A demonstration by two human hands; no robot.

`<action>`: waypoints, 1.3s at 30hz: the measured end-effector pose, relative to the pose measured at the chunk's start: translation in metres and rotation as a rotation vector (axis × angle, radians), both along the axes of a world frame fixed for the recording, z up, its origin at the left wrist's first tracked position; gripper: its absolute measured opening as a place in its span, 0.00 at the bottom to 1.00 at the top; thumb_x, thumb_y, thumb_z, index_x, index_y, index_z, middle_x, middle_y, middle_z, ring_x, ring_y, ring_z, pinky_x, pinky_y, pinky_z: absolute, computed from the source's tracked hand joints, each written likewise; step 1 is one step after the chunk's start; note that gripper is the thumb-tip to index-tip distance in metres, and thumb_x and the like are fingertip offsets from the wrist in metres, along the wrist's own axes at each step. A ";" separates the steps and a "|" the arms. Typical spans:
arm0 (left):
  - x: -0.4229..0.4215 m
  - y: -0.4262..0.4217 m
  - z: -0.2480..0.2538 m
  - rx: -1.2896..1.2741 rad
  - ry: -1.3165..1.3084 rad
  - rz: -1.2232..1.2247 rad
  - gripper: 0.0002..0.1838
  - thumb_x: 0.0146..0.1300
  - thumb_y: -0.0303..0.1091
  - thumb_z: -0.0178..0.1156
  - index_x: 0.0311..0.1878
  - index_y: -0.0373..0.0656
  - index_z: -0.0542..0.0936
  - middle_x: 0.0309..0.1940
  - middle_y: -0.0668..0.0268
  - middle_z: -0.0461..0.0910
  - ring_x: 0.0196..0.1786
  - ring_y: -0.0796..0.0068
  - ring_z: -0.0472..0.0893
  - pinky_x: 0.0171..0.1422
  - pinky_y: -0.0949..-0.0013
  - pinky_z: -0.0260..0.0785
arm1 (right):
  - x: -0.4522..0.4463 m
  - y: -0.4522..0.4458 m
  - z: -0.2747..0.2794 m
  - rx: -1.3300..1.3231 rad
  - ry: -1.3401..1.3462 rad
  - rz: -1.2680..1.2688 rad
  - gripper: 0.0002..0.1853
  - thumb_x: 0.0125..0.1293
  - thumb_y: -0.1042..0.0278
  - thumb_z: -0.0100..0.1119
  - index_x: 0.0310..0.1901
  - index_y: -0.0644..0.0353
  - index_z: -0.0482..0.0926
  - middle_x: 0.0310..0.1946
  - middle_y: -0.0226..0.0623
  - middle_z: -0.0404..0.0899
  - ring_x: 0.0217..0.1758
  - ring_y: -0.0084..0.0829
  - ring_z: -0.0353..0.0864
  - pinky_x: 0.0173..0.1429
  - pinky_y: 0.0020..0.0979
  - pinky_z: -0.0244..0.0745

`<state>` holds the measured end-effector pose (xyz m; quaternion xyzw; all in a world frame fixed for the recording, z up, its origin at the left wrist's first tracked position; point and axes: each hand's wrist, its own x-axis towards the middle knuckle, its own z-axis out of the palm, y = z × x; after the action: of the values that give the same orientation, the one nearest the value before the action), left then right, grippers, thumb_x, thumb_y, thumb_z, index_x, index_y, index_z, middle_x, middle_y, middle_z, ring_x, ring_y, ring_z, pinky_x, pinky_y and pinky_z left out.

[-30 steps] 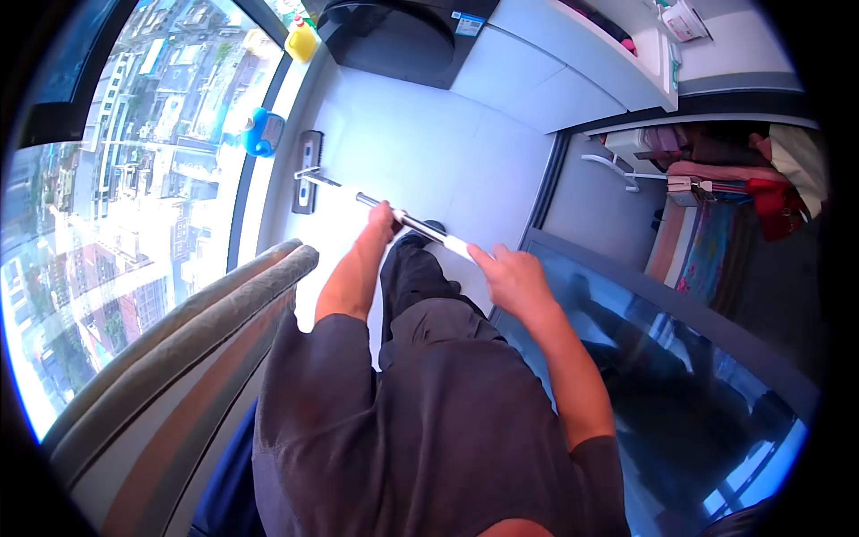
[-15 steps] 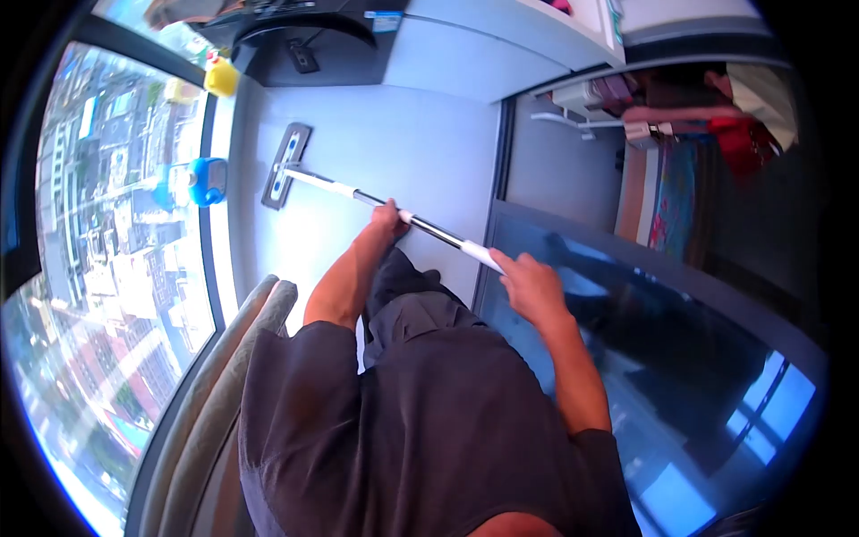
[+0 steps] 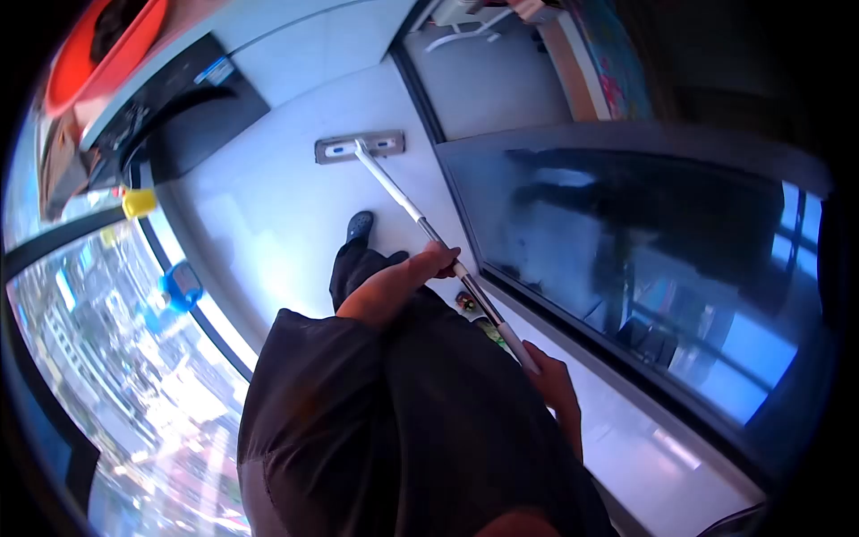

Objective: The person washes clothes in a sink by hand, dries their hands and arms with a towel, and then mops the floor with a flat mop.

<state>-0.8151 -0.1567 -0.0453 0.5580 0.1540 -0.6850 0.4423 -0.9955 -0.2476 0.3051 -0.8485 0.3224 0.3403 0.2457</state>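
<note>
A flat mop [image 3: 391, 185] with a white and silver pole runs from upper middle down to the lower right. Its grey rectangular head [image 3: 335, 150] lies flat on the pale floor [image 3: 259, 170]. My left hand [image 3: 437, 260] is wrapped round the middle of the pole. Lower down, my right hand [image 3: 548, 377] grips the white end of the pole, with its fingers partly hidden. A dark shoe [image 3: 360, 225] on my foot stands on the floor between the mop head and my left arm.
A glass door panel [image 3: 626, 242] in a dark frame stands on the right. By the window at left are a blue bottle [image 3: 182, 286] and a yellow container [image 3: 139, 203]. White cabinets [image 3: 304, 36] and a red basin [image 3: 98, 58] are at the top.
The mop head has swung right across the floor and turned nearly crosswise. Both hands keep hold of the pole, and my right hand is lower in view. The camera view has rotated.
</note>
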 end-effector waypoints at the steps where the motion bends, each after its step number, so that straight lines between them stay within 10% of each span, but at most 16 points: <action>1: -0.001 -0.004 0.016 0.013 0.020 -0.030 0.21 0.65 0.52 0.61 0.27 0.42 0.81 0.19 0.64 0.81 0.17 0.74 0.80 0.17 0.73 0.70 | 0.018 0.009 0.021 0.009 0.079 -0.087 0.26 0.61 0.59 0.61 0.63 0.50 0.74 0.35 0.52 0.83 0.38 0.47 0.86 0.45 0.41 0.78; 4: -0.021 -0.015 0.028 -0.028 0.015 -0.030 0.22 0.66 0.52 0.61 0.25 0.42 0.81 0.18 0.65 0.81 0.15 0.75 0.77 0.17 0.72 0.70 | 0.048 0.017 0.067 -0.010 0.178 -0.132 0.26 0.60 0.58 0.63 0.61 0.53 0.76 0.34 0.46 0.85 0.35 0.42 0.86 0.42 0.38 0.77; 10: -0.021 -0.025 0.045 -0.028 -0.066 0.127 0.29 0.67 0.61 0.56 0.27 0.42 0.80 0.18 0.65 0.79 0.16 0.73 0.77 0.19 0.70 0.70 | 0.066 0.015 0.083 -0.357 -0.569 0.114 0.13 0.57 0.69 0.65 0.44 0.57 0.81 0.38 0.45 0.80 0.39 0.48 0.82 0.41 0.44 0.77; 16: 0.041 0.085 0.039 -0.159 -0.277 0.325 0.19 0.68 0.42 0.56 0.53 0.37 0.74 0.32 0.57 0.80 0.29 0.66 0.81 0.35 0.64 0.79 | 0.103 -0.074 0.045 -0.117 -1.200 -0.039 0.07 0.56 0.67 0.68 0.30 0.59 0.80 0.27 0.37 0.81 0.30 0.35 0.83 0.35 0.33 0.74; 20: 0.050 0.230 0.016 0.127 -0.391 0.609 0.13 0.67 0.39 0.56 0.42 0.38 0.74 0.27 0.59 0.77 0.26 0.66 0.78 0.30 0.63 0.75 | 0.112 -0.100 0.006 0.784 -1.413 -0.480 0.06 0.57 0.71 0.66 0.36 0.61 0.82 0.36 0.35 0.84 0.43 0.24 0.82 0.51 0.27 0.73; 24: -0.002 0.370 0.036 0.351 -0.468 1.123 0.12 0.65 0.35 0.56 0.25 0.44 0.71 0.21 0.64 0.70 0.22 0.66 0.72 0.27 0.59 0.70 | 0.110 -0.093 -0.002 0.708 -1.436 -0.513 0.08 0.64 0.69 0.64 0.34 0.64 0.78 0.33 0.39 0.84 0.39 0.28 0.84 0.47 0.29 0.77; 29: -0.030 0.427 0.055 0.506 -0.388 0.783 0.12 0.65 0.38 0.56 0.28 0.41 0.73 0.24 0.63 0.74 0.25 0.67 0.75 0.30 0.62 0.73 | 0.093 -0.083 0.011 0.304 -1.398 -0.642 0.15 0.65 0.58 0.63 0.28 0.61 0.77 0.18 0.32 0.77 0.20 0.21 0.78 0.23 0.26 0.70; 39: -0.031 0.328 0.112 0.164 -0.582 0.599 0.17 0.67 0.42 0.55 0.42 0.33 0.77 0.31 0.57 0.81 0.33 0.68 0.83 0.38 0.68 0.79 | 0.031 -0.098 0.011 0.547 -1.519 -0.756 0.13 0.63 0.68 0.62 0.24 0.60 0.70 0.16 0.30 0.67 0.20 0.23 0.70 0.28 0.27 0.67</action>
<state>-0.8456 0.1710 0.0663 0.6920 0.2321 -0.3255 0.6011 -0.9642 -0.3455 0.3158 -0.5936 0.2384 -0.3528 0.6828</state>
